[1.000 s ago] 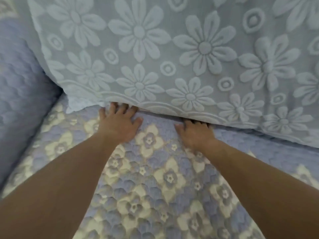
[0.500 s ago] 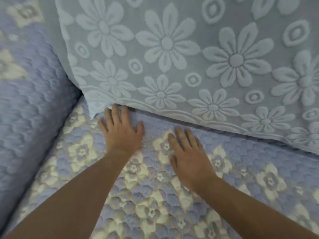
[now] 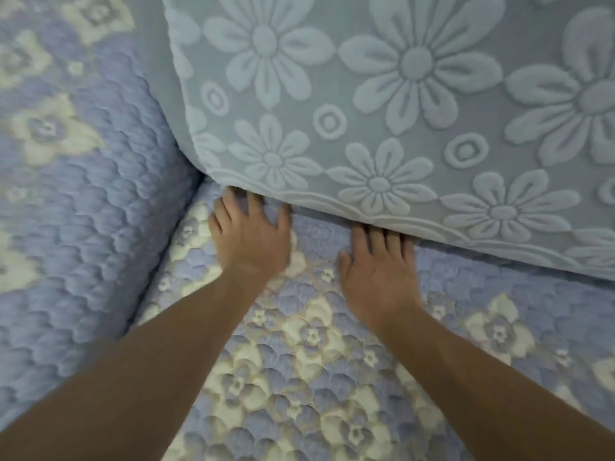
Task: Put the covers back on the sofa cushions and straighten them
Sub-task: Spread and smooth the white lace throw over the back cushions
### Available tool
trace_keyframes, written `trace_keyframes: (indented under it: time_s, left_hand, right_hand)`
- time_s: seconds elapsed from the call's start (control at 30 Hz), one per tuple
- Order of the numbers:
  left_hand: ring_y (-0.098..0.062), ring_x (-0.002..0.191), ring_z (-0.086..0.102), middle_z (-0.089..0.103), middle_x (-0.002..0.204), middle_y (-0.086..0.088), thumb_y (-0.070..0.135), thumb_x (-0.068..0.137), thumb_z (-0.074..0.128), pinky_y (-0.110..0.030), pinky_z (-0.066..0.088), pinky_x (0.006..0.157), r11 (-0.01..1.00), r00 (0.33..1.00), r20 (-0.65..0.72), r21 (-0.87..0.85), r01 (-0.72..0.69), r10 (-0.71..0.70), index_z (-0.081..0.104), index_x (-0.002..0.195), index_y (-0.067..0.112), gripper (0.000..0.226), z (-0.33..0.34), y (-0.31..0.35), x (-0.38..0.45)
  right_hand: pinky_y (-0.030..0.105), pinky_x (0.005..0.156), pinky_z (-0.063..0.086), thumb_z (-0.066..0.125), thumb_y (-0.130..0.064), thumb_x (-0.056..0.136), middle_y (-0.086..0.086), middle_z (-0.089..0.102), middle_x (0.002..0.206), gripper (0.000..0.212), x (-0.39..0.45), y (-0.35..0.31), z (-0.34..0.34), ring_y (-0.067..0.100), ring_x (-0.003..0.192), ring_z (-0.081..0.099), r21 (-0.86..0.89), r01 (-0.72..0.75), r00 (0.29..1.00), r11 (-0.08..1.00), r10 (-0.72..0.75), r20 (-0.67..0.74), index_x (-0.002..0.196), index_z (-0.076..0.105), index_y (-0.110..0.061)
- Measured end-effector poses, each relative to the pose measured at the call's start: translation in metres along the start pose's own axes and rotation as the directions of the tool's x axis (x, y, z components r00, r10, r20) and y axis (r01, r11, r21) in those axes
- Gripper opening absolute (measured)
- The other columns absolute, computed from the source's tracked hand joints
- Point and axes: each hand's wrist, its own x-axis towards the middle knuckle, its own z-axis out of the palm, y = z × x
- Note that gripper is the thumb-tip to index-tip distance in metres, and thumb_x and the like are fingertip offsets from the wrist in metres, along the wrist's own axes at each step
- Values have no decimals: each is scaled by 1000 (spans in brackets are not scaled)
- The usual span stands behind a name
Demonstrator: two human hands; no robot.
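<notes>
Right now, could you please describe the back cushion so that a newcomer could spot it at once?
Start at the quilted seat cover with cream flowers. The back cushion leans above both hands' fingertips. Unlike the quilting, its pale blue-grey cover bears raised daisies and rings.

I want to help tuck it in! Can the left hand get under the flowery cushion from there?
Probably yes. The left hand lies flat on the seat cover with its fingertips already at the cushion edge, and nothing sits between them.

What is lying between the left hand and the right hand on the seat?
Only bare quilted seat cover lies between the left hand and the right hand, as the head view shows.
</notes>
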Motion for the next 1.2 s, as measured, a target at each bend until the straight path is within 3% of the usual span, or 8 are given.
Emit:
trace_keyframes:
  time_s: [0.17, 0.4, 0.47, 0.57, 0.67, 0.77, 0.97, 1.2]
  left_hand:
    - [-24, 154, -5, 4, 168, 1, 67, 94, 10, -55, 4, 121, 996, 988, 123, -5, -90, 90, 8, 160, 22, 79, -2, -7, 8]
    - [-29, 149, 18, 22, 164, 2, 75, 90, 12, -63, 13, 114, 964, 960, 229, 171, -204, 163, 16, 158, 34, 79, -6, -29, 74]
    - [-31, 146, 23, 30, 161, -3, 68, 93, 13, -61, 17, 113, 972, 979, 163, 182, -149, 120, 22, 157, 29, 75, -5, -18, 59]
    - [-31, 153, 1, 8, 167, -8, 54, 100, 18, -58, 7, 120, 998, 986, 162, -47, 47, -38, 9, 160, 15, 73, -3, 11, 11]
    - [-30, 154, -2, 12, 167, -6, 48, 100, 17, -59, 1, 121, 944, 942, 96, 52, -326, 320, 14, 159, 21, 64, 6, 31, -56]
    - [-28, 145, 25, 39, 154, -1, 49, 94, 23, -57, 16, 116, 784, 798, 165, 155, -601, 579, 36, 150, 27, 62, 1, 32, -34]
    - [-31, 147, 16, 26, 161, 5, 49, 99, 20, -61, 12, 114, 887, 888, 231, 153, -437, 397, 26, 154, 32, 58, 3, 65, -5]
    - [-35, 153, -3, -1, 167, -15, 48, 98, 21, -51, 3, 123, 991, 976, 179, 11, -131, 127, 2, 159, 7, 76, 5, 73, -68]
  right_hand:
    - [52, 121, 17, 19, -44, 101, 14, 26, 160, 66, -17, -2, -4, 34, 148, 22, -14, 70, 998, 997, -70, 0, 157, 19, -10]
    - [46, 119, 6, 15, -62, 98, 10, 25, 161, 72, 54, -20, -8, 29, 147, 20, 108, -99, 992, 989, 90, 91, 155, 24, -19]
    - [45, 118, 10, 16, -60, 99, 10, 32, 158, 69, 48, -20, -8, 30, 145, 25, 115, -103, 991, 988, 93, 91, 154, 29, -19]
    - [47, 117, 15, 20, -49, 102, 17, 34, 155, 60, 21, -23, -13, 35, 142, 27, 42, -38, 998, 998, 36, 55, 152, 28, -16]
    - [49, 123, -4, 21, -43, 103, 13, -16, 164, 68, -24, -24, -9, 35, 151, -15, -6, 113, 986, 994, -111, 126, 157, -12, -17]
    - [46, 124, 0, 20, -41, 103, 4, -7, 166, 63, -9, -5, 1, 30, 152, -5, 13, 182, 981, 983, -182, 60, 158, -4, -23]
    - [42, 120, 7, 40, -34, 98, 2, 18, 163, 67, 29, -3, -11, 26, 149, 15, 107, 129, 991, 986, -132, 20, 157, 14, -19]
    - [51, 122, 4, 28, -45, 104, 4, -17, 165, 63, -71, 96, -4, 28, 152, -13, 11, 77, 991, 997, -78, 111, 158, 0, -28]
